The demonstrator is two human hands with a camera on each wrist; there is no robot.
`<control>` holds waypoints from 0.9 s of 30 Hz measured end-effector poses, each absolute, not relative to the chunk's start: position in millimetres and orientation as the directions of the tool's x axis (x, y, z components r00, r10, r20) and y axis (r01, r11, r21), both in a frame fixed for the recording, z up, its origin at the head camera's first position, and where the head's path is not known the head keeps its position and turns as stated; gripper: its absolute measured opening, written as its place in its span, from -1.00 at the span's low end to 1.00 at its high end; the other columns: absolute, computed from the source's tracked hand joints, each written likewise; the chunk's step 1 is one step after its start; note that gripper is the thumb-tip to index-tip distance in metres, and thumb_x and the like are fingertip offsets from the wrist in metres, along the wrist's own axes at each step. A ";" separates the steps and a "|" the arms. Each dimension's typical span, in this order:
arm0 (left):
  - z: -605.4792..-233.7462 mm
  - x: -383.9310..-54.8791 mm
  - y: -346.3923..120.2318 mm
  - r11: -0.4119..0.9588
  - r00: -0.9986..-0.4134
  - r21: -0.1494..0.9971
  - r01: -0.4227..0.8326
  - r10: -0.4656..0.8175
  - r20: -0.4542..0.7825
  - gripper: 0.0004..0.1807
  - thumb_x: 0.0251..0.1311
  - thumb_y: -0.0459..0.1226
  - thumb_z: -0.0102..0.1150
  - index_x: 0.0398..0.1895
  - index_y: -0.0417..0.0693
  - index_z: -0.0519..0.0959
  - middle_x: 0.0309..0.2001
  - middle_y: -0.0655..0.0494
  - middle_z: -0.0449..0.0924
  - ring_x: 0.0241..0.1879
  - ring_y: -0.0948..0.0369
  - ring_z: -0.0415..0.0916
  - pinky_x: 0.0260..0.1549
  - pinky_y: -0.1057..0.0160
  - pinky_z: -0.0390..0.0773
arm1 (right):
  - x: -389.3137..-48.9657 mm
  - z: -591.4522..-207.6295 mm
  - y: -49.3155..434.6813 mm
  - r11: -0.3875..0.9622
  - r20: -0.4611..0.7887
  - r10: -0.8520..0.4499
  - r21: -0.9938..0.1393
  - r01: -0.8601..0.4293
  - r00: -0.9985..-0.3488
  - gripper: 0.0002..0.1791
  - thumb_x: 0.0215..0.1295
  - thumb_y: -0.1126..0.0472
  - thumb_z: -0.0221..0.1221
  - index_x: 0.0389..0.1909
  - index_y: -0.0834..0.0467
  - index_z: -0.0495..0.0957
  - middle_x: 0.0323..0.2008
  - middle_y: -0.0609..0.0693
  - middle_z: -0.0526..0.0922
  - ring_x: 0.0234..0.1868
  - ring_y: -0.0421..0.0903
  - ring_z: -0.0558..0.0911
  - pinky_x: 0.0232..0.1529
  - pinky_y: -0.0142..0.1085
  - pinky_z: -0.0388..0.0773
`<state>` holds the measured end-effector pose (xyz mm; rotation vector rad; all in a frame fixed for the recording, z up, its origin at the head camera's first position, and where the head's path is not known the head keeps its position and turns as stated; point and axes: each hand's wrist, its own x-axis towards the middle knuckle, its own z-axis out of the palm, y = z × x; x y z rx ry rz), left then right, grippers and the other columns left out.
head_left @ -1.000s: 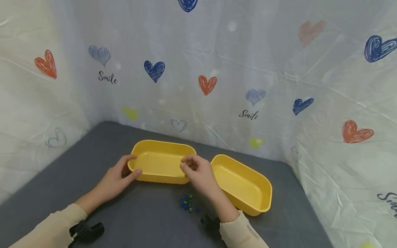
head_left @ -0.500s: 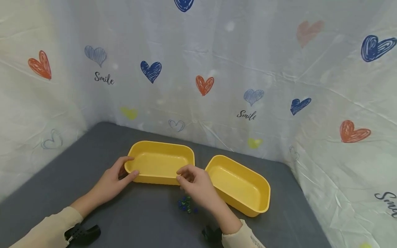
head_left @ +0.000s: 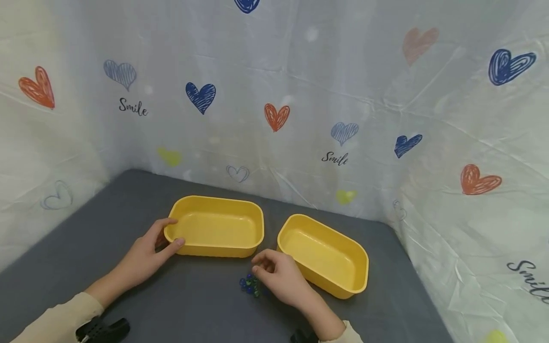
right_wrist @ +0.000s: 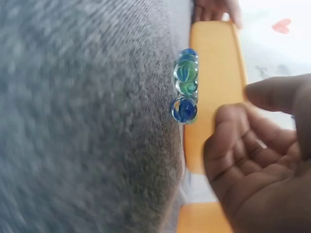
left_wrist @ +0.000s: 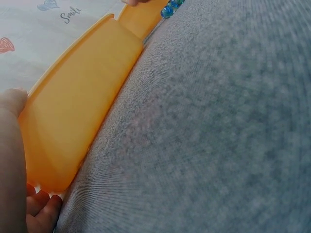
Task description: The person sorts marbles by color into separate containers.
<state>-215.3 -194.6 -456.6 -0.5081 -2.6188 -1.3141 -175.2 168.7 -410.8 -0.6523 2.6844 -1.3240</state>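
My left hand (head_left: 147,251) holds the left end of a yellow plastic tray (head_left: 215,250), thumb on the near rim and fingers round the end. In the left wrist view, fingertips (left_wrist: 46,206) show at the tray's lower corner. Several blue and green glass marbles (head_left: 249,284) lie in a small cluster on the cloth in front of this tray. Just above and to the right of them hovers my right hand (head_left: 283,280), its fingers loosely curled. In the right wrist view thumb and fingers stand apart with nothing between them, close to the marbles (right_wrist: 186,87).
A second yellow tray (head_left: 343,255) stands at an angle on the right, behind my right hand. The table is covered in dark grey cloth (head_left: 193,305). A white curtain (head_left: 240,62) with printed hearts hangs behind and at both sides.
My right hand has come down and toward me, from over the left tray's right end to beside the marbles. My left hand stays on the tray. The head view has shifted slightly.
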 end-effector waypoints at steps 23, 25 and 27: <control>-455.5 -216.6 -193.8 0.565 -0.936 0.747 0.351 0.228 0.268 -0.31 0.41 0.05 0.11 0.47 0.04 0.14 0.40 -0.21 0.28 0.26 -0.15 0.42 0.04 -0.06 0.50 | -189.1 -428.0 176.9 0.606 0.010 -0.468 -0.724 -0.329 -0.883 -0.74 0.35 0.33 0.15 -0.14 -0.06 0.71 -0.36 -0.20 0.60 -0.49 -0.25 0.51 -0.47 -0.35 0.49; -455.4 -216.5 -194.1 0.564 -0.938 0.750 0.346 0.228 0.262 -0.31 0.41 0.05 0.11 0.47 0.04 0.14 0.40 -0.22 0.29 0.27 -0.15 0.41 0.04 0.12 0.54 | -189.4 -428.2 176.3 0.604 0.008 -0.473 -0.725 -0.331 -0.881 -0.75 0.32 0.34 0.15 -0.16 -0.04 0.71 -0.39 -0.19 0.58 -0.51 -0.26 0.50 -0.48 -0.36 0.48; -455.4 -216.5 -194.4 0.562 -0.939 0.753 0.344 0.228 0.258 -0.31 0.41 0.05 0.12 0.47 0.04 0.14 0.39 -0.22 0.29 0.27 -0.15 0.41 0.01 0.37 0.52 | -190.0 -428.8 176.0 0.604 0.003 -0.475 -0.726 -0.329 -0.880 -0.76 0.30 0.35 0.16 -0.17 -0.02 0.70 -0.42 -0.18 0.56 -0.53 -0.26 0.49 -0.50 -0.37 0.47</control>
